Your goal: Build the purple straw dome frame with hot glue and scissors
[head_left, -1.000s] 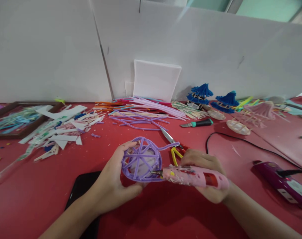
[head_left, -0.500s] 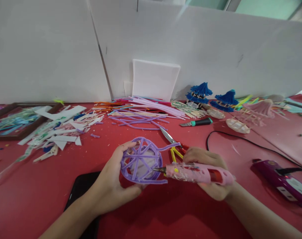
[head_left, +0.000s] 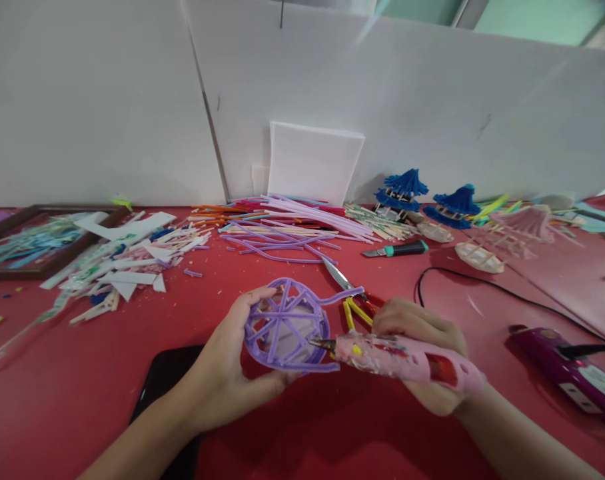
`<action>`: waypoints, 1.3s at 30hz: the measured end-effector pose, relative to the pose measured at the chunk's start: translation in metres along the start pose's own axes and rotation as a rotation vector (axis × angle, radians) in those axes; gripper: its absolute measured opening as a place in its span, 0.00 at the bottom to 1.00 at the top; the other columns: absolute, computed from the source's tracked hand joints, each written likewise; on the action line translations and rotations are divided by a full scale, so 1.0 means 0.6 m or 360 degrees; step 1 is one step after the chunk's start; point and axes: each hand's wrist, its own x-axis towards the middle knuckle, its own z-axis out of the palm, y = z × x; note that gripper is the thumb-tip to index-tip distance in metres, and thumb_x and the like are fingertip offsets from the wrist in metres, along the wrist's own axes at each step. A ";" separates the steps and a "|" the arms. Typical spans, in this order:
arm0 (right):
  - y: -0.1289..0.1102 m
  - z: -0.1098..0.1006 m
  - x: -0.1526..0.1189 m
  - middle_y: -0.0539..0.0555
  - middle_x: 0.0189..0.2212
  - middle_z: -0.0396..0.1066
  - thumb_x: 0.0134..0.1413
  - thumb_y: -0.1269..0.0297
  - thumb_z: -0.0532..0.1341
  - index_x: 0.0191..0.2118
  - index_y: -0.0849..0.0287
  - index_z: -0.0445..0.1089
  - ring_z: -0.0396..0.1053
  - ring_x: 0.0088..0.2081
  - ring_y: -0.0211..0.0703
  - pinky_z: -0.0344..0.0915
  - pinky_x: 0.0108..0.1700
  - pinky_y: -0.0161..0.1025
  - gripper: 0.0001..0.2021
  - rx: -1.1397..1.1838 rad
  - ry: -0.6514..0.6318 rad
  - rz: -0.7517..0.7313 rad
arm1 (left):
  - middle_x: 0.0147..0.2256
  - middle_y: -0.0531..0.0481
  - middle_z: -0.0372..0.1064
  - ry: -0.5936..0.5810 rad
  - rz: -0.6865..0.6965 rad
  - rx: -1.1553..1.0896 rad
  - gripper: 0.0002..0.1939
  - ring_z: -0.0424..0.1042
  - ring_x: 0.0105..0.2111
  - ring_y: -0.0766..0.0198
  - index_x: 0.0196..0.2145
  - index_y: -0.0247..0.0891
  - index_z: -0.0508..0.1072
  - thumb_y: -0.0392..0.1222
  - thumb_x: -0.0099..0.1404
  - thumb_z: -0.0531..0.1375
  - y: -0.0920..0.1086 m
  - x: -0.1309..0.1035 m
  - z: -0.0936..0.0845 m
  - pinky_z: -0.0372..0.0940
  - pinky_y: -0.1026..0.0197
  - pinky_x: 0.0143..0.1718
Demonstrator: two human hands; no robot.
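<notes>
A round purple lattice piece [head_left: 281,315] with spokes and two loose strip ends on its right side is gripped at its left edge by my left hand [head_left: 232,367]. My right hand [head_left: 422,327] is wrapped round a pink glue gun [head_left: 407,360] with a stained front. The gun's metal tip points left and lies over the lattice's right rim; whether it touches cannot be made out. Just behind the gun lie scissors [head_left: 340,275] with red handles and a yellow-handled tool [head_left: 352,313].
Purple strips [head_left: 282,245], a cutter [head_left: 397,249] and blue-roofed models [head_left: 455,205] lie behind. White scraps [head_left: 127,277] and a brown frame [head_left: 47,270] are left. A black phone [head_left: 165,380] is beneath my left forearm. A purple power strip [head_left: 557,373] and black cable [head_left: 512,281] are right.
The whole view has shifted slightly, with things a little further right. The glue gun's rear end has moved right and down a little. Both hands keep their holds.
</notes>
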 end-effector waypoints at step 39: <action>0.075 -0.099 -0.048 0.57 0.29 0.76 0.50 0.71 0.58 0.42 0.57 0.68 0.74 0.26 0.46 0.67 0.26 0.38 0.11 -0.0782 -0.0037 0.0130 | 0.57 0.41 0.60 0.0023 -0.0018 0.0255 0.37 0.64 0.56 0.49 0.59 0.42 0.51 0.42 0.55 0.64 -0.006 0.005 0.003 0.62 0.44 0.58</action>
